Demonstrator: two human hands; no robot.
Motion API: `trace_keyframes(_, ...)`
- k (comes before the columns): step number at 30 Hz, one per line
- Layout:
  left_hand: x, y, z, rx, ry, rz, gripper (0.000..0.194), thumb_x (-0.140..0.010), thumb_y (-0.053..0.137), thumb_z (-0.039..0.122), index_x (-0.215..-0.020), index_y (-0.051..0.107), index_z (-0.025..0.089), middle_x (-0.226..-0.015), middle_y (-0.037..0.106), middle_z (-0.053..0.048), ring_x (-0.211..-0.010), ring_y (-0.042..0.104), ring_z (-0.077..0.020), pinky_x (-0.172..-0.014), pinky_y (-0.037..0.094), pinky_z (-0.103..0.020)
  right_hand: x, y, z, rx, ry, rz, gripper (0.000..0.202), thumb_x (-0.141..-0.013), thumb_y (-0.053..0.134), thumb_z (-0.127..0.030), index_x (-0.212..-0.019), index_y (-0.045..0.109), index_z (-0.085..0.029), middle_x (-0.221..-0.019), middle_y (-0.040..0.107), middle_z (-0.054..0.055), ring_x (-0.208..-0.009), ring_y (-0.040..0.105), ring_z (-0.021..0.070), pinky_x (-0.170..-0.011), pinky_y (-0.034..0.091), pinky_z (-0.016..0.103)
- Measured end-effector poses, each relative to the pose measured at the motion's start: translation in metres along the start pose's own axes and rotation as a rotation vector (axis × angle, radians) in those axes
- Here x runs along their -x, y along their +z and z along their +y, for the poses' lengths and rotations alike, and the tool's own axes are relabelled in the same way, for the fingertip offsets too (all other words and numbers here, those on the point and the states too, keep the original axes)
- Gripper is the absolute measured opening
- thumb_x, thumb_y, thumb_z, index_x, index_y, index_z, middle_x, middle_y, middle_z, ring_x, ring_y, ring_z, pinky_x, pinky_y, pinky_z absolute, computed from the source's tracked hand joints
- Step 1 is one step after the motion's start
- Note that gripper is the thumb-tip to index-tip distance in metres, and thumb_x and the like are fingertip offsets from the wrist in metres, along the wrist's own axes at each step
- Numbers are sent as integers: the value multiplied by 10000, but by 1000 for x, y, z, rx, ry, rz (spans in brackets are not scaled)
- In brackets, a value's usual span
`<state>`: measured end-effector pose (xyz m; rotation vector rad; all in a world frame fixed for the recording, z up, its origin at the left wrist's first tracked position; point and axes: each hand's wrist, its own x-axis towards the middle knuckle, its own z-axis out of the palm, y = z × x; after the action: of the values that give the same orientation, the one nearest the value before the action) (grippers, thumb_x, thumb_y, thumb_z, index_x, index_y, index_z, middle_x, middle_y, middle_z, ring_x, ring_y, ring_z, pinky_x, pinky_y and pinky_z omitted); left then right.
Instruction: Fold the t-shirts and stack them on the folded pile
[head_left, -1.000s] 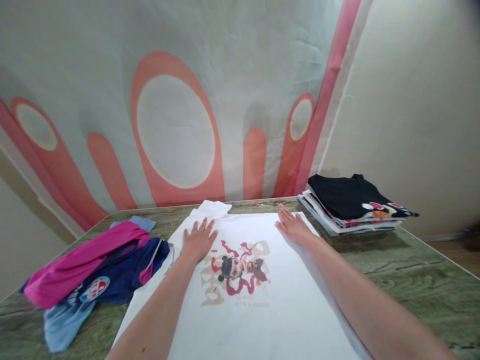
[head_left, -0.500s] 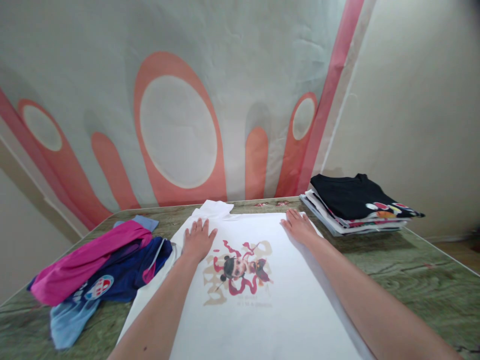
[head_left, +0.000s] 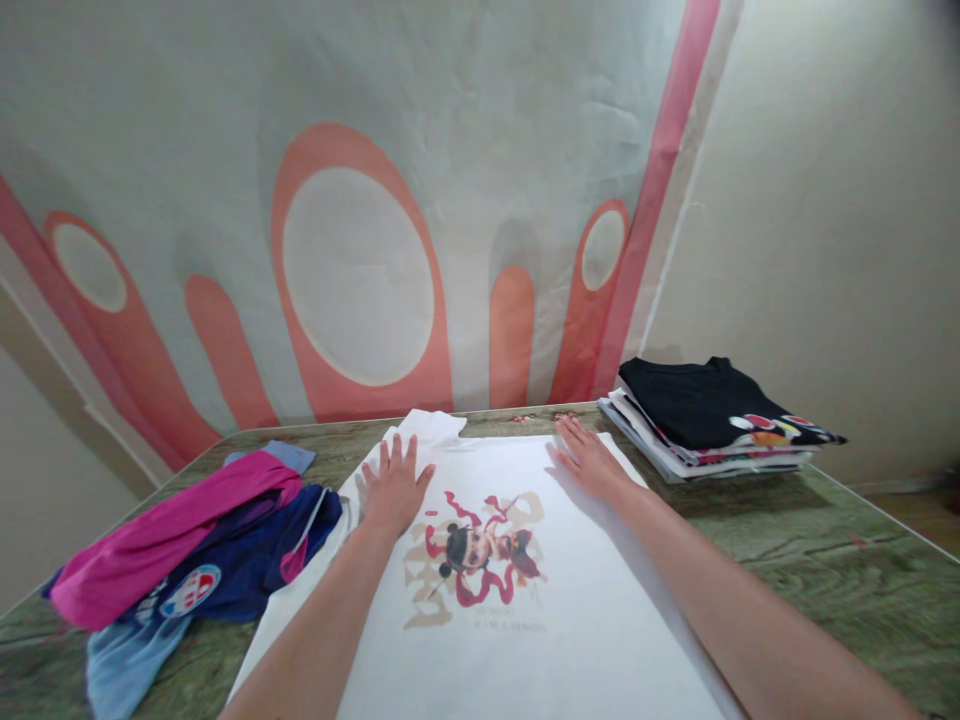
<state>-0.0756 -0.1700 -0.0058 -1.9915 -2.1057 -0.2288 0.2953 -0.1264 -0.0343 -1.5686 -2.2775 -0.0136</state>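
Observation:
A white T-shirt [head_left: 480, 670] with a printed cartoon figure in red and tan lies spread on the table in front of me. My left hand [head_left: 396, 488] rests flat on its left part, fingers apart, close to the printed figure. Toward the shirt's far right corner is my right hand [head_left: 592, 460], its fingers stretched out and the palm down over the cloth. Neither hand grips anything. The shirt's near edge runs out of view at the bottom.
Left of the shirt lies a loose heap of pink, navy and light blue clothes [head_left: 187, 540]. A stack of folded shirts [head_left: 712, 410], black on top, sits at the back right. The wood-patterned table [head_left: 810, 560] ends at a patterned wall covering [head_left: 465, 200].
My right hand has slid slightly left and its fingers now reach up near the shirt's far edge. My left hand stays about where it was. The view has tilted up slightly.

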Motion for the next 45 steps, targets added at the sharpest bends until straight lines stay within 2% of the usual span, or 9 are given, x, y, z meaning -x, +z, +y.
trace_keyframes(3,3,-5,6,67,171,1,598,-986,191,520,-1536,146,291,-1609,75,-24,-1474,4,-262,-1135,151,-559,4,-8,-19,-112,-187,-81,580,-972,349,-450,-1497,300,-208,-1570,244,73,-1448,185,226,-1152,218,452)
trace_keyframes(7,6,-1,9,120,338,-208,528,-992,196,509,-1499,252,371,-1591,166,31,-1471,74,-251,-1134,110,-578,7,-7,-29,-157,-221,-256,592,-974,301,-518,-1501,290,-250,-1564,260,44,-1450,181,214,-1169,149,440)
trace_keyframes(15,1,9,1,108,290,-222,541,-989,211,505,-1509,228,352,-1588,164,27,-1467,113,-245,-1134,117,-571,2,9,10,-13,36,-199,580,-986,248,-481,-1487,320,-196,-1564,248,71,-1446,195,230,-1146,165,483)
trace_keyframes(21,2,5,-1,20,130,-176,570,-981,238,499,-1515,238,302,-1594,156,-32,-1460,134,-285,-1110,198,-578,0,10,20,86,199,-102,577,-984,274,-414,-1454,362,-92,-1537,297,150,-1438,211,263,-1142,159,505)
trace_keyframes(25,4,-3,5,45,124,-30,618,-979,238,510,-1539,142,266,-1607,60,-38,-1471,17,-286,-1111,223,-555,2,-1,2,10,31,-59,582,-972,317,-421,-1479,325,-137,-1571,219,113,-1454,155,240,-1148,184,471)
trace_keyframes(28,7,-6,12,120,318,-139,574,-983,211,529,-1523,179,340,-1604,89,16,-1474,33,-256,-1133,176,-545,6,-6,-17,-85,-163,-153,591,-972,306,-506,-1491,311,-224,-1576,223,53,-1458,146,220,-1161,160,455)
trace_keyframes(31,8,-3,15,148,415,-269,545,-981,177,557,-1499,229,396,-1589,160,45,-1469,99,-246,-1137,111,-577,7,-4,-25,-113,-195,-243,591,-980,248,-533,-1493,305,-247,-1570,240,35,-1454,166,220,-1167,120,468)
trace_keyframes(40,0,9,-4,99,251,-239,562,-977,204,550,-1509,220,368,-1591,148,30,-1467,108,-250,-1134,128,-566,2,13,14,46,63,-217,649,-980,208,-522,-1503,270,-144,-1575,203,91,-1457,154,224,-1155,148,474)
trace_keyframes(45,0,11,-17,39,82,-184,568,-977,244,518,-1513,231,331,-1596,146,-5,-1459,136,-291,-1115,172,-586,2,15,26,86,182,-101,620,-981,258,-436,-1457,343,-48,-1542,275,169,-1439,209,273,-1152,157,486)
